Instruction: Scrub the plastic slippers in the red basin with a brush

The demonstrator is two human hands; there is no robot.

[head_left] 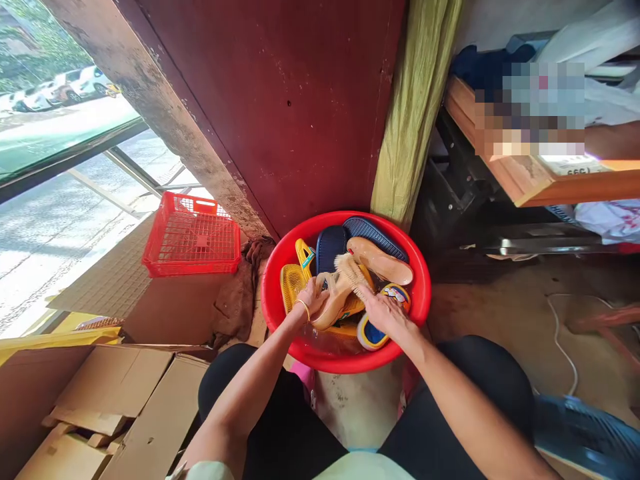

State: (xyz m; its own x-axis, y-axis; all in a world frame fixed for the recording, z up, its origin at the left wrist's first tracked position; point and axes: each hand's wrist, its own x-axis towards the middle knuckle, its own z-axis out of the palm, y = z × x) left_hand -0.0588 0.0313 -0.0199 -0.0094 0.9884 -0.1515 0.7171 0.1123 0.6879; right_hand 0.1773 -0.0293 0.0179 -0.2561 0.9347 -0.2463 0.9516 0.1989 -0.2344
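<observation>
Over a red basin (345, 365) of water and footwear, my left hand (311, 299) grips a beige sandal (334, 305). My right hand (385, 310) is closed on a scrub brush (351, 272) with pale bristles, which is against or just over the sandal. Around them in the basin lie a second beige sandal (383, 261), dark blue slippers (331, 247), yellow sandals (293, 283) and a small blue-and-white slipper (373, 331) by my right wrist. The brush's handle is mostly hidden by my right fingers.
A red plastic crate (193, 243) stands to the left, above cardboard boxes (113, 380). A dark red door panel (270, 100) rises behind the basin. At right is a wooden table (530, 190), with a person's arm (613, 141) over it. A cable (557, 340) lies on the floor.
</observation>
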